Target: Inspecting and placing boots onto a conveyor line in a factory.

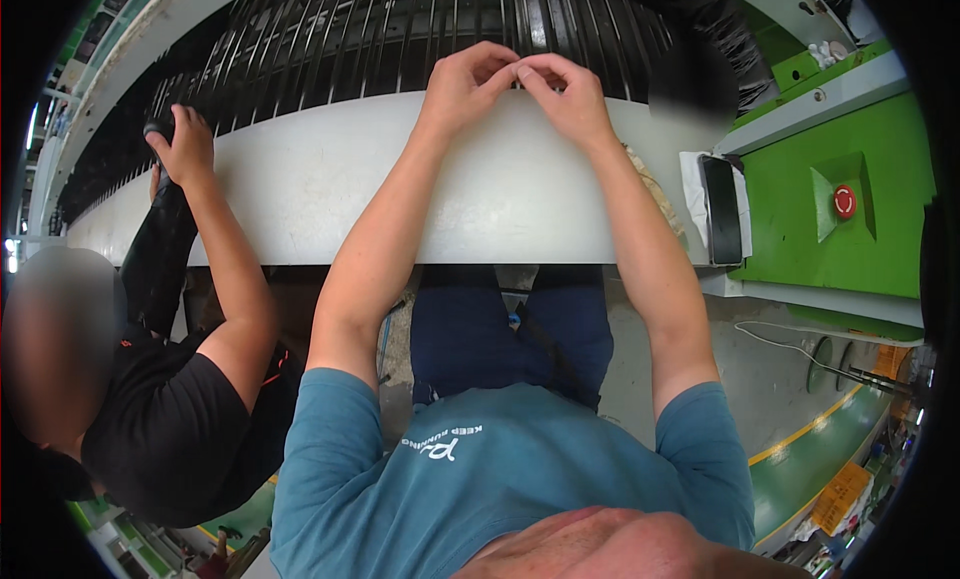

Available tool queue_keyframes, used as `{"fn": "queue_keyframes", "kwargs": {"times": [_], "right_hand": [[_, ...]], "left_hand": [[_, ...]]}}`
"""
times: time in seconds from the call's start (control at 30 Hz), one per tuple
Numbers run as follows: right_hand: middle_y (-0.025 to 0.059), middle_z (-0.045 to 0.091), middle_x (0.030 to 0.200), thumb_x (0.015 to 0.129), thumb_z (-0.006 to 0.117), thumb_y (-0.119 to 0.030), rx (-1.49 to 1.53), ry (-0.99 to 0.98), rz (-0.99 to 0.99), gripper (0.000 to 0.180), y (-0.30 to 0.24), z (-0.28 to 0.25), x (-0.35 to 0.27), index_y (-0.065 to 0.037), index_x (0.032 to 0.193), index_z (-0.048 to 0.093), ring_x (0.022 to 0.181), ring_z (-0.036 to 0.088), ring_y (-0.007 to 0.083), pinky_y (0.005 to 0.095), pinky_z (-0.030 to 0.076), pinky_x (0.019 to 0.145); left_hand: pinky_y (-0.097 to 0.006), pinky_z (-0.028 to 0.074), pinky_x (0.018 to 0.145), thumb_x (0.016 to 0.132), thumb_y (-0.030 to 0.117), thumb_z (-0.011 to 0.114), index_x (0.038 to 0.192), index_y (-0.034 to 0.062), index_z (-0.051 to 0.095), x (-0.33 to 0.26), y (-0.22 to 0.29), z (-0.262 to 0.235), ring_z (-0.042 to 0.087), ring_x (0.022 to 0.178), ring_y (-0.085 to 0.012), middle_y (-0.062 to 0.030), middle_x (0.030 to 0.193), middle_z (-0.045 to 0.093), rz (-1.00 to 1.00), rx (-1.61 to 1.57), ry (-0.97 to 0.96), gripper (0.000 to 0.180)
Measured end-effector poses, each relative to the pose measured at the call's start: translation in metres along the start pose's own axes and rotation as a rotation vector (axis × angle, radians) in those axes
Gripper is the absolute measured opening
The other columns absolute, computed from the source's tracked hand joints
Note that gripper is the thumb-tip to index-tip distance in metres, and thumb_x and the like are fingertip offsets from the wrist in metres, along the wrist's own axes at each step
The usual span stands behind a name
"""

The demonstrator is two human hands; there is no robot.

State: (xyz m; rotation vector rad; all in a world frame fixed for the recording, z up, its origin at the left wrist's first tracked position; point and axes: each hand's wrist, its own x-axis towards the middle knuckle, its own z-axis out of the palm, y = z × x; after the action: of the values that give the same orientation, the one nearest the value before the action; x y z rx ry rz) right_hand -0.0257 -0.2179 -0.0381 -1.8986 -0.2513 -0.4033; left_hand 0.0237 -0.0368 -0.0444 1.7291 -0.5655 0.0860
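My left hand (466,79) and my right hand (568,91) meet fingertip to fingertip at the far edge of a long pale grey machine ledge (330,184). The fingers of both pinch together over something too small to make out, right where the ledge meets a curved bed of black metal bars (380,34). My forearms reach up across the ledge from below.
A co-worker in a black shirt sits at my left, one hand (185,144) on a dark object at the bars. A dark phone (722,209) lies on white cloth at the ledge's right end. Beyond it is a green machine housing with a red stop button (845,201).
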Motion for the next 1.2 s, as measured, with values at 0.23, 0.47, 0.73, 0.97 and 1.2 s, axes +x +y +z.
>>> {"fn": "queue_keyframes", "kwargs": {"times": [0.23, 0.47, 0.73, 0.97, 1.2], "right_hand": [[0.0075, 0.079, 0.094, 0.097, 0.072, -0.022, 0.037, 0.037, 0.032, 0.023, 0.001, 0.0, 0.001, -0.003, 0.108, 0.076, 0.087, 0.074, 0.0152, 0.0294, 0.058, 0.083], [0.0079, 0.078, 0.093, 0.096, 0.074, -0.026, 0.035, 0.03, 0.042, 0.025, 0.004, 0.0, 0.0, -0.003, 0.108, 0.076, 0.086, 0.074, 0.015, 0.0298, 0.058, 0.081], [0.0076, 0.078, 0.091, 0.094, 0.075, -0.026, -0.004, 0.039, 0.045, 0.026, 0.003, -0.002, 0.001, -0.002, 0.105, 0.076, 0.084, 0.073, 0.0143, 0.0293, 0.058, 0.079], [0.0042, 0.076, 0.096, 0.099, 0.073, -0.023, -0.021, -0.04, 0.11, 0.024, -0.002, -0.003, 0.0, -0.002, 0.11, 0.075, 0.091, 0.07, 0.0111, 0.0266, 0.055, 0.083], [0.0045, 0.076, 0.096, 0.098, 0.073, -0.024, 0.007, -0.026, 0.117, 0.024, -0.004, -0.001, -0.001, -0.003, 0.11, 0.075, 0.092, 0.07, 0.0114, 0.0265, 0.055, 0.084]], "left_hand": [[-0.03, 0.058, 0.076, 0.094, 0.021, 0.076, 0.108, 0.004, 0.076, 0.0, 0.007, 0.003, 0.075, 0.082, -0.0158, -0.007, 0.089, 0.078, -0.042, 0.031, 0.008, 0.022], [-0.029, 0.058, 0.077, 0.094, 0.025, 0.076, 0.107, 0.0051, 0.077, -0.002, 0.001, 0.003, 0.075, 0.082, -0.0149, -0.006, 0.087, 0.078, -0.064, 0.068, 0.004, 0.024], [-0.03, 0.059, 0.085, 0.098, 0.025, 0.075, 0.111, -0.0005, 0.075, -0.001, 0.008, 0.001, 0.075, 0.093, -0.017, -0.0089, 0.097, 0.078, -0.088, 0.123, -0.061, 0.028], [-0.029, 0.058, 0.088, 0.097, 0.027, 0.076, 0.111, 0.0001, 0.075, -0.002, 0.001, -0.001, 0.076, 0.096, -0.0171, -0.0089, 0.098, 0.079, -0.103, 0.17, -0.063, 0.03], [-0.032, 0.054, 0.09, 0.096, 0.029, 0.07, 0.114, 0.0062, 0.074, 0.065, 0.111, -0.08, 0.07, 0.101, -0.0193, -0.009, 0.109, 0.073, 0.118, 0.287, -0.359, 0.03]]}}
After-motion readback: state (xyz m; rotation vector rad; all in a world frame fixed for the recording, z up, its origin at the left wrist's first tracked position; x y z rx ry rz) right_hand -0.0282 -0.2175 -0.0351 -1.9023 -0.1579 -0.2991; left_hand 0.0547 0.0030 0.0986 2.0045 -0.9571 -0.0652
